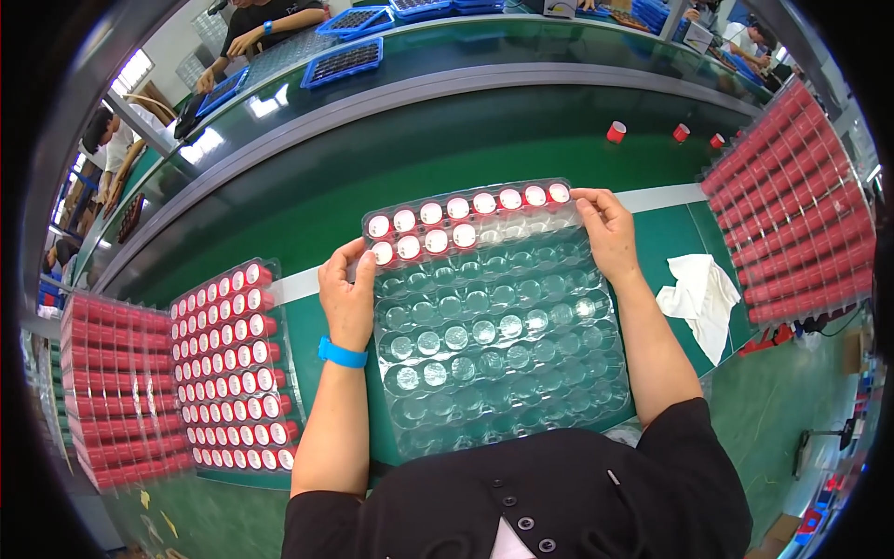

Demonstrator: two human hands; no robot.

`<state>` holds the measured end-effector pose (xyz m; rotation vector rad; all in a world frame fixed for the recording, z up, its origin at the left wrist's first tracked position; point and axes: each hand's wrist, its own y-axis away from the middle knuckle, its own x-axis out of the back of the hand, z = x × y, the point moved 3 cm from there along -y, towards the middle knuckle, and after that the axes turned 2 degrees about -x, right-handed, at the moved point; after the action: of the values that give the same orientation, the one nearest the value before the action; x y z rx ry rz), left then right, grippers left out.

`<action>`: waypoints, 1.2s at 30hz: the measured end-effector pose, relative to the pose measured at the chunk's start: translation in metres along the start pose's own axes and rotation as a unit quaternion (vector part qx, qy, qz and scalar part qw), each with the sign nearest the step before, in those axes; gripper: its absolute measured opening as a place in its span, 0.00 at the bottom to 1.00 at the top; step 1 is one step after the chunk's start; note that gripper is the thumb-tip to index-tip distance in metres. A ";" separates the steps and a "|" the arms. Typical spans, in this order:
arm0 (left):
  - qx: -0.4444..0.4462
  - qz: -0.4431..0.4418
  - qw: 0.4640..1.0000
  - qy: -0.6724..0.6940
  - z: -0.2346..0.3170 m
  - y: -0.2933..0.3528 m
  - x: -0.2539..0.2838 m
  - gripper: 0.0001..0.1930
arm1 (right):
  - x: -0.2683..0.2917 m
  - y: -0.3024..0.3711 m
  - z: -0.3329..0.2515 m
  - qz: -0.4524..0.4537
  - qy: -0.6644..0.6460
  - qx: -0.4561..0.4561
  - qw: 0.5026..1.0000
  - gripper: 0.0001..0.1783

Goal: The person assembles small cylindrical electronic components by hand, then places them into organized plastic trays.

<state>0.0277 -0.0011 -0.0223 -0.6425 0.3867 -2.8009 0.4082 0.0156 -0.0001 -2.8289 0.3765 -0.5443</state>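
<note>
A clear plastic tray with rows of round pockets lies in front of me, close to my body. Red cylindrical pieces with white round tops fill its far row and part of the row behind that, on the left; the nearer pockets hold none. My left hand, with a blue band on its wrist, grips the tray's left edge near the far corner, thumb along the rim. At the far right corner my right hand pinches the rim between thumb and fingers.
Trays full of red pieces stand stacked at the left, and another tall stack rises at the right. A white cloth lies on the green table. Three loose red pieces sit beyond. Blue trays and co-workers occupy the far side.
</note>
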 end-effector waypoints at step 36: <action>0.019 0.017 0.998 0.057 -0.017 -0.005 0.001 0.14 | 0.176 -0.194 0.128 0.240 0.359 -0.085 0.898 0.22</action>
<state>0.0183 0.0066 -0.0348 -0.4659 0.3618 -2.8137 0.6557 0.1693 -0.0043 -2.4194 1.2557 -1.4710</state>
